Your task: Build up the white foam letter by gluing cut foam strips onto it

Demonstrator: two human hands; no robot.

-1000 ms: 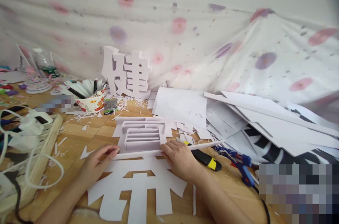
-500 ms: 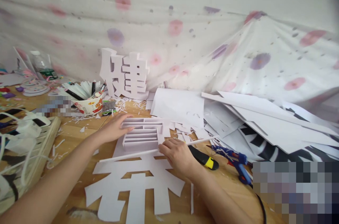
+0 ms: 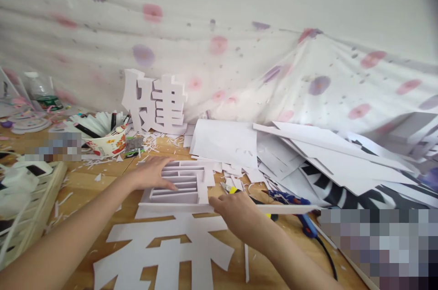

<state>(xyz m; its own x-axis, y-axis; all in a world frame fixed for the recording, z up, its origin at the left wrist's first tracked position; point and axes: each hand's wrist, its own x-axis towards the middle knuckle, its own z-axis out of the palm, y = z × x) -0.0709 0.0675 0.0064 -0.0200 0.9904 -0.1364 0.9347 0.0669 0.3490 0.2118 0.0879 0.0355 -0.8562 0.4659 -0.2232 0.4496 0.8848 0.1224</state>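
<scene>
My left hand [image 3: 152,173] lies flat with fingers spread on the left side of a white foam-board character piece with raised ribs [image 3: 181,186] on the wooden table. My right hand [image 3: 236,210] pinches a long thin white foam strip [image 3: 273,208] that runs along the front edge of that piece and out to the right. In front of both hands lies a large flat white paper character cutout [image 3: 171,249].
A finished white 3D character [image 3: 157,103] stands at the back against a flowered cloth. A paper cup with markers [image 3: 106,141] is at left, a wooden frame [image 3: 37,198] at far left. Loose white sheets [image 3: 308,153], a yellow-black cutter and a blue glue gun [image 3: 290,201] lie right.
My left hand left the strip's left end and moved up onto the ribbed piece. The right hand swung the strip level along the piece's front edge. The view shifted slightly.
</scene>
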